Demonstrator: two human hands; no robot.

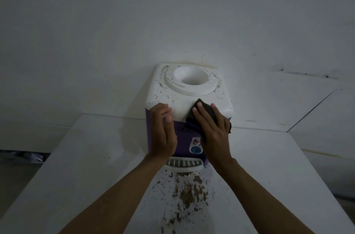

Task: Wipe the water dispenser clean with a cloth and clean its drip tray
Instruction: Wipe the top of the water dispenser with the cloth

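The dispenser (189, 90) stands on a white counter (86, 157), its back against the wall (172, 13). Its white top is flecked with brown specks around the bottle well; its front is purple, with a blue tap (195, 149) low down. The left hand (163, 134) lies against the dispenser's front left corner, fingers straight and holding nothing. The right hand (213, 132) presses a dark cloth (204, 108) flat onto the front edge of the dispenser's top, fingers spread and straight over it. The drip tray (184, 163) sits at the dispenser's foot, under the tap. Brown stains (190, 191) spatter the counter just in front of the tray.
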